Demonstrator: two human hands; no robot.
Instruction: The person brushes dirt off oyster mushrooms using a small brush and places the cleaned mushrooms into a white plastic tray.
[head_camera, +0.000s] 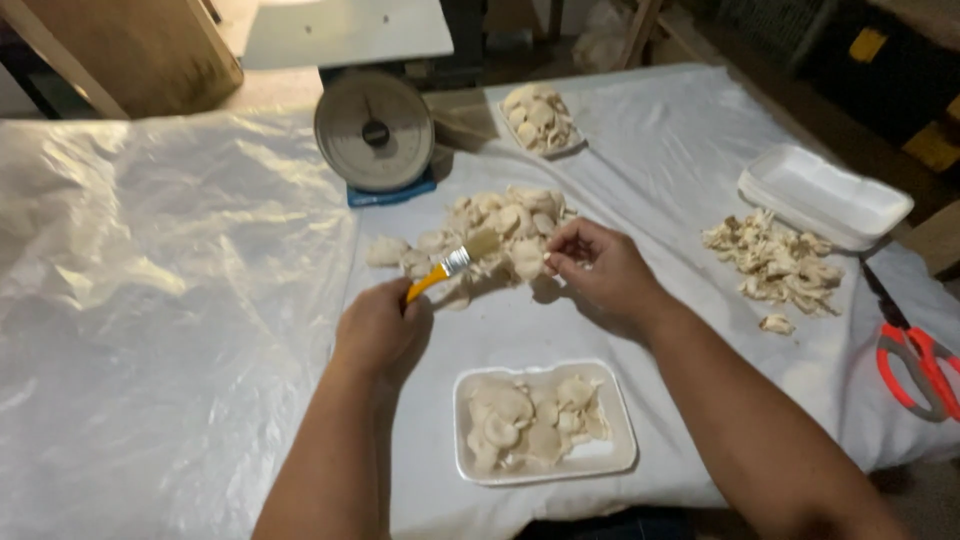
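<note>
Gripping a small brush (450, 268) by its orange handle, the left hand (380, 328) is closed into a fist, which angles the bristles up toward the mushroom pile (500, 232) in the middle of the table (180, 300); the right hand (600, 268) pinches one mushroom (527, 258) at the pile's near edge, fingers curled, holding it up where the bristles can reach it; a foam tray of mushrooms (543, 421) sits just below both hands, close enough to drop into; trimmings (775, 262), empty stacked trays (825, 195) and red scissors (915, 355) lie apart to the right; a dial scale (375, 130) stands behind the pile, beside another filled tray (541, 120).
</note>
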